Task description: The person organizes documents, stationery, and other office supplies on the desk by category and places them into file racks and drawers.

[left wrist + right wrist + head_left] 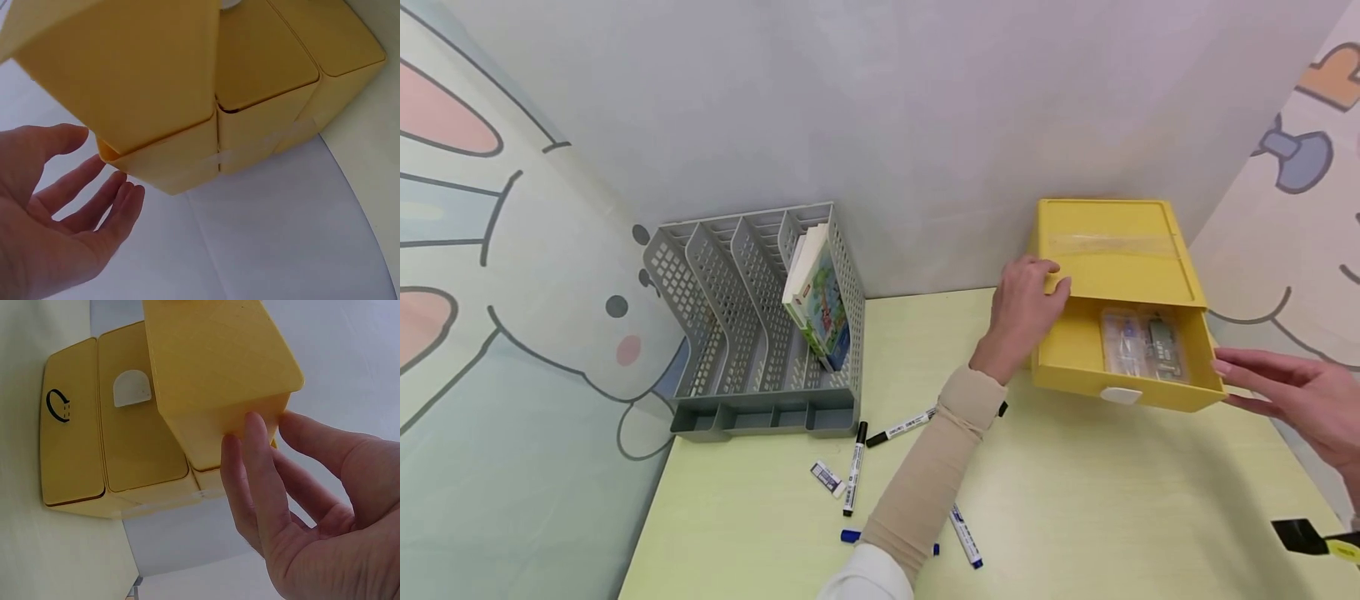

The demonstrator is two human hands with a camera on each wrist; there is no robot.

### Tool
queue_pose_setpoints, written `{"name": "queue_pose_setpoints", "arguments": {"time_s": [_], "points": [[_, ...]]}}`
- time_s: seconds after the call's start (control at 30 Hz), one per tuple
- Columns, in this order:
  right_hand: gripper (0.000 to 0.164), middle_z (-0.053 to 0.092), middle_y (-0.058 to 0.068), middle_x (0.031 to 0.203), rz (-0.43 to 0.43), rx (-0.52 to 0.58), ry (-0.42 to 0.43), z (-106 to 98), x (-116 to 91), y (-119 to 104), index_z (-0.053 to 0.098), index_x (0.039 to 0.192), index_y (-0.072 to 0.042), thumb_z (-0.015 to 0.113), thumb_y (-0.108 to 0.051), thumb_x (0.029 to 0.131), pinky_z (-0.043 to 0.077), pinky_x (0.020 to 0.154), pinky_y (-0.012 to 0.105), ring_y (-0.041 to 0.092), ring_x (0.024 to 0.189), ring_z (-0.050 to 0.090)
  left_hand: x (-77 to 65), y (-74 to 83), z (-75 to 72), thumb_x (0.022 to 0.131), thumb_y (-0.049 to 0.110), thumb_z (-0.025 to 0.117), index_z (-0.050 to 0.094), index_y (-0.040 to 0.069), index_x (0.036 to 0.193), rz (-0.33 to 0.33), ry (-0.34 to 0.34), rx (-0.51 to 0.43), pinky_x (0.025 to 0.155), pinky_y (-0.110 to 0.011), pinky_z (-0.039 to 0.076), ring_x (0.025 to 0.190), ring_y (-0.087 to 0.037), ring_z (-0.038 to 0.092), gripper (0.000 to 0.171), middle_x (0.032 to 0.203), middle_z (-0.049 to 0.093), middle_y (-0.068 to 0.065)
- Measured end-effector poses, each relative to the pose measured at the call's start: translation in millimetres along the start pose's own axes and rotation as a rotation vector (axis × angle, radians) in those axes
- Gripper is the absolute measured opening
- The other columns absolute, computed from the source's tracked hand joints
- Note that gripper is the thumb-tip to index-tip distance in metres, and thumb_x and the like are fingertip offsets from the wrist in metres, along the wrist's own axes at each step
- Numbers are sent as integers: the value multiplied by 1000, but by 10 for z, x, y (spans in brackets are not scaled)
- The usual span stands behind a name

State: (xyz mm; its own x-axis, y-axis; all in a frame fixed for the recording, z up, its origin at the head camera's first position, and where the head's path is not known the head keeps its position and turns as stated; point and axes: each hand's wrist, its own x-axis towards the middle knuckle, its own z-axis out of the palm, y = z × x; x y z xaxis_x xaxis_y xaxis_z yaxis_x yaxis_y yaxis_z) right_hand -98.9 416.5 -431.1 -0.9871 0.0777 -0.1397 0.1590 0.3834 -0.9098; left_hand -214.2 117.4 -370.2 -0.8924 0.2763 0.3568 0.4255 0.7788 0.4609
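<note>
A yellow drawer cabinet (1120,275) stands against the back wall at the right. Its top drawer (1075,375), with a white pull tab, is slid out and holds small clear packs (1123,343) and a dark green one (1164,343). At the drawer's right wall, my right hand (1303,392) pinches the rim, its fingers (256,456) against the outer side in the right wrist view. My left hand (1026,308) is at the cabinet's left upper edge. In the left wrist view its fingers (115,212) are loosely bent beside the cabinet's corner, gripping nothing.
A grey file rack (767,408) with books (823,304) in its right slot stands at the left. Several markers (854,468) and an eraser (828,479) lie on the table (737,517). A black and yellow item (1300,536) shows at the right edge.
</note>
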Motion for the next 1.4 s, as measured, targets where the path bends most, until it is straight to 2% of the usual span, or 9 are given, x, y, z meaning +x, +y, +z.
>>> {"name": "queue_pose_setpoints", "arguments": {"time_s": [0.2, 0.4, 0.6, 0.77, 0.9, 1.1, 1.2, 1.3, 1.4], "points": [[34, 56, -40, 101, 4, 9, -4, -2, -2, 1, 67, 105, -50, 63, -17, 103, 58, 62, 21, -13, 80, 61, 72, -68, 51, 102, 30, 66, 77, 14, 118, 103, -45, 23, 95, -14, 43, 111, -11, 59, 25, 119, 70, 4], [31, 55, -41, 100, 11, -7, 8, 5, -14, -7, 68, 104, -50, 63, -20, 103, 57, 62, 20, -12, 79, 61, 121, -66, 47, 106, 33, 59, 77, 17, 120, 218, -111, 169, 106, -15, 35, 121, -12, 56, 28, 122, 71, 7], [30, 57, -40, 99, -8, -5, 36, 39, -37, -7, 66, 105, -48, 64, -18, 103, 57, 63, 18, -12, 79, 61, 144, -43, 40, 108, 35, 54, 74, 19, 127, 233, -170, 244, 106, -13, 34, 123, -11, 54, 32, 128, 69, 9], [25, 60, -38, 99, -48, 13, 100, 79, -93, 32, 65, 116, -37, 64, -16, 102, 55, 63, 15, -13, 80, 62, 150, -45, 49, 108, 36, 54, 74, 19, 127, 259, -184, 267, 104, -13, 35, 121, -10, 54, 32, 126, 70, 9], [30, 67, -29, 100, -143, 120, 210, 110, -203, 0, 68, 122, -24, 63, -4, 101, 54, 63, 12, -10, 81, 66, 144, -50, 63, 109, 36, 51, 75, 20, 125, 302, -170, 328, 106, -15, 35, 121, -10, 55, 32, 124, 70, 10], [37, 74, -17, 98, -293, 302, 369, 202, -414, -100, 73, 119, -15, 60, 12, 97, 52, 69, 8, -6, 81, 70, 132, -56, 64, 110, 35, 49, 75, 20, 123, 333, -153, 379, 108, -16, 34, 123, -11, 55, 32, 124, 70, 10], [35, 77, -6, 100, -383, 457, 353, 292, -488, -136, 71, 119, -1, 58, 19, 94, 55, 70, 13, 2, 82, 73, 132, -62, 60, 110, 35, 49, 74, 20, 124, 340, -150, 390, 109, -17, 34, 124, -11, 54, 33, 125, 70, 10], [33, 78, 6, 101, -453, 625, 283, 397, -546, -169, 67, 118, 13, 54, 27, 91, 58, 70, 20, 11, 84, 76, 138, -71, 61, 110, 36, 49, 74, 20, 126, 356, -142, 404, 110, -18, 33, 124, -9, 56, 33, 125, 71, 10], [31, 78, 1, 101, -368, 574, 260, 479, -631, -200, 69, 118, 8, 59, 21, 92, 58, 70, 19, 10, 83, 76, 140, -79, 64, 110, 36, 49, 74, 20, 125, 369, -133, 409, 111, -18, 32, 124, -9, 57, 34, 124, 71, 10]]}}
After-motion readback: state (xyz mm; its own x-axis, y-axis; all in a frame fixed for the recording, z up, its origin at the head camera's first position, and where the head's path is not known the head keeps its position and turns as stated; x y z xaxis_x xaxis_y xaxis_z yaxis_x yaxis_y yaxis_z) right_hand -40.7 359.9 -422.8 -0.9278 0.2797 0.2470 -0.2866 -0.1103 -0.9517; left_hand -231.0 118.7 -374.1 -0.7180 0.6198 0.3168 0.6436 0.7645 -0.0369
